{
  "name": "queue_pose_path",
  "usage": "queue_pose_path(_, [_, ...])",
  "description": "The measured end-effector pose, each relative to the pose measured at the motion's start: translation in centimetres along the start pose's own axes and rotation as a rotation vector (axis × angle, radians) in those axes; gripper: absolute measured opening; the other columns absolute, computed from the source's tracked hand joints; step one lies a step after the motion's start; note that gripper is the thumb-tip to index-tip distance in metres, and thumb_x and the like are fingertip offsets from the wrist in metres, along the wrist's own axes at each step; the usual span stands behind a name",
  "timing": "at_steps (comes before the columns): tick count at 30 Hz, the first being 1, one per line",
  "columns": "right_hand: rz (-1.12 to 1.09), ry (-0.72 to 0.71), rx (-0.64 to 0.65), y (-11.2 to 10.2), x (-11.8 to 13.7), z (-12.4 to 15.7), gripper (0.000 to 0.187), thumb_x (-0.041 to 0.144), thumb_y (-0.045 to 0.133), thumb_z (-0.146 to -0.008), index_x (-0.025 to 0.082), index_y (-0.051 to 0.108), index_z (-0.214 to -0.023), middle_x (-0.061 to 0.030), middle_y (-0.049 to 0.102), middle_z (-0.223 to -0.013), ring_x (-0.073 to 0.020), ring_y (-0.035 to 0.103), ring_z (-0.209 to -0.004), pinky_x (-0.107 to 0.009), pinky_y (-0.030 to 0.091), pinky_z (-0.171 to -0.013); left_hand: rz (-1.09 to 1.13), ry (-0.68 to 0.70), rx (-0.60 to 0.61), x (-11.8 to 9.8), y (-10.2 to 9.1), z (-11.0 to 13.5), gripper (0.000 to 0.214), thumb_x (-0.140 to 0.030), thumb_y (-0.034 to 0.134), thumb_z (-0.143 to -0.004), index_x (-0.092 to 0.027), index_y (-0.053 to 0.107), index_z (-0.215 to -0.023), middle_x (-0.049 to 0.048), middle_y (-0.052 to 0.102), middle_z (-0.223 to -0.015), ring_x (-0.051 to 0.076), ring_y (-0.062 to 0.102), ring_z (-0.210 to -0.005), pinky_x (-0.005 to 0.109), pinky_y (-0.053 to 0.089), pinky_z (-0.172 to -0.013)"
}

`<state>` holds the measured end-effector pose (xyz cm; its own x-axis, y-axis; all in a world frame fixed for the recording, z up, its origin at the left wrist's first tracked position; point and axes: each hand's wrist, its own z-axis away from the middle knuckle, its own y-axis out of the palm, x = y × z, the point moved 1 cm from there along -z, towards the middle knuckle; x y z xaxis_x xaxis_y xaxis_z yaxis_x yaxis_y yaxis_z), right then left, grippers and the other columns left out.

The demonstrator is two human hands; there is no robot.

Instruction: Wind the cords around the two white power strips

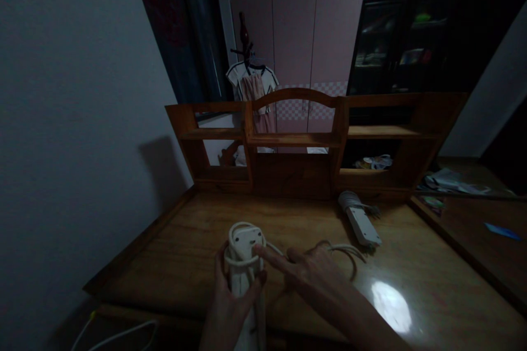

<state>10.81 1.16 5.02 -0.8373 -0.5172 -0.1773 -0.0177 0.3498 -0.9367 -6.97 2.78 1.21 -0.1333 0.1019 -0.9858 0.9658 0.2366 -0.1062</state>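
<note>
My left hand point(230, 301) is wrapped around a white power strip point(246, 263), thumb on one side and fingers on the other, holding it upright over the front of the wooden desk point(197, 241). White cable point(346, 255) is looped round the strip's top end and trails off to the right. My right hand point(307, 277) reaches across with the index finger stretched out, its tip touching the strip's face near the top; the other fingers are curled, with the cable running near them.
A second white power strip point(360, 222) with its cable wound round it lies at the desk's back right. A wooden shelf unit point(296, 140) stands along the back edge. A wall is close on the left. More cable point(123, 334) hangs below the desk's front left.
</note>
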Motion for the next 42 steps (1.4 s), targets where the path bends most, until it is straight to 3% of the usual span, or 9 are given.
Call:
queue_pose_path(6, [0.016,0.057,-0.032,0.1,-0.9,-0.1,0.08,0.016,0.057,-0.084,0.027,0.009,-0.147,0.002,0.063,-0.076,-0.0107,0.05,-0.047,-0.029,0.014,-0.046,0.155,-0.168,0.15,1.2,-0.2,-0.2,0.086,-0.046,0.077,-0.06,-0.018,0.036,-0.13,0.0108,0.069,-0.1,0.026,0.069,-0.083,0.037,0.053,-0.077])
queue_pose_path(11, [-0.007,0.079,-0.017,-0.2,-1.7,-0.2,0.059,0.016,0.056,-0.086,0.025,0.032,-0.14,0.0011,0.067,-0.079,-0.013,0.058,-0.054,-0.031,0.013,-0.048,0.172,-0.333,0.24,0.7,-0.6,0.1,0.063,-0.051,0.077,-0.06,-0.01,0.058,-0.104,0.0127,0.072,-0.081,0.024,0.069,-0.067,0.03,0.054,-0.061])
queue_pose_path(14, [-0.025,0.087,-0.018,-0.3,-1.8,-0.2,0.048,0.016,0.053,-0.088,0.025,0.04,-0.134,0.0011,0.068,-0.079,-0.0125,0.059,-0.055,-0.031,0.013,-0.048,0.259,-0.405,0.262,0.5,-0.8,0.1,0.06,-0.06,0.069,-0.065,-0.01,0.062,-0.097,0.0109,0.071,-0.07,0.022,0.067,-0.057,0.027,0.051,-0.051])
queue_pose_path(21, [-0.033,0.125,-0.049,-0.2,-1.4,-0.1,0.042,0.016,0.051,-0.09,0.023,0.042,-0.13,0.0012,0.068,-0.075,-0.0121,0.06,-0.053,-0.031,0.011,-0.047,0.5,-0.598,0.372,1.9,-1.1,-0.8,0.072,-0.076,0.055,-0.066,-0.007,0.068,-0.083,0.0152,0.07,-0.066,0.022,0.065,-0.054,0.029,0.05,-0.049])
queue_pose_path(26, [-0.014,0.153,0.002,-0.3,-1.2,0.1,0.052,0.013,0.056,-0.084,0.025,0.04,-0.132,0.0019,0.067,-0.076,-0.0141,0.061,-0.054,-0.031,0.014,-0.047,0.339,-0.477,0.239,1.4,-1.2,-0.2,0.068,-0.071,0.05,-0.074,-0.008,0.068,-0.09,0.0147,0.072,-0.074,0.022,0.067,-0.061,0.03,0.052,-0.057])
queue_pose_path(31, [-0.039,0.201,-0.029,-0.1,-0.2,0.0,0.038,0.02,0.048,-0.093,0.023,0.043,-0.13,-0.0017,0.065,-0.084,-0.0172,0.063,-0.068,-0.028,0.028,-0.051,0.163,-0.336,0.207,0.9,-1.5,0.5,0.061,-0.062,0.06,-0.073,-0.013,0.063,-0.108,0.0138,0.072,-0.097,0.03,0.068,-0.09,0.035,0.055,-0.071])
queue_pose_path(34, [-0.126,0.253,-0.012,-0.2,0.2,-0.1,0.041,0.017,0.046,-0.091,0.021,0.042,-0.132,-0.0056,0.062,-0.095,-0.0183,0.062,-0.077,-0.027,0.038,-0.056,0.082,-0.293,0.154,0.9,-1.5,1.0,0.061,-0.061,0.067,-0.066,-0.016,0.065,-0.107,0.0146,0.069,-0.106,0.033,0.059,-0.111,0.04,0.051,-0.086])
queue_pose_path(39, [-0.451,0.183,-0.012,-0.8,-0.4,-0.1,0.085,-0.004,0.043,-0.076,0.027,0.011,-0.148,-0.0087,0.048,-0.132,-0.0184,0.056,-0.105,-0.028,0.049,-0.081,0.075,-0.275,0.227,0.6,-1.0,2.8,0.058,-0.061,0.067,-0.065,-0.017,0.067,-0.102,0.0145,0.067,-0.11,0.034,0.052,-0.119,0.04,0.047,-0.094])
queue_pose_path(42, [-0.62,0.114,-0.061,-0.9,-1.0,0.0,0.083,-0.004,0.043,-0.078,0.035,0.016,-0.147,-0.0043,0.038,-0.143,-0.0186,0.045,-0.124,-0.032,0.043,-0.097,0.09,-0.344,0.336,0.3,-0.8,3.8,0.062,-0.067,0.06,-0.07,-0.016,0.065,-0.105,0.0152,0.069,-0.103,0.033,0.061,-0.106,0.04,0.052,-0.084])
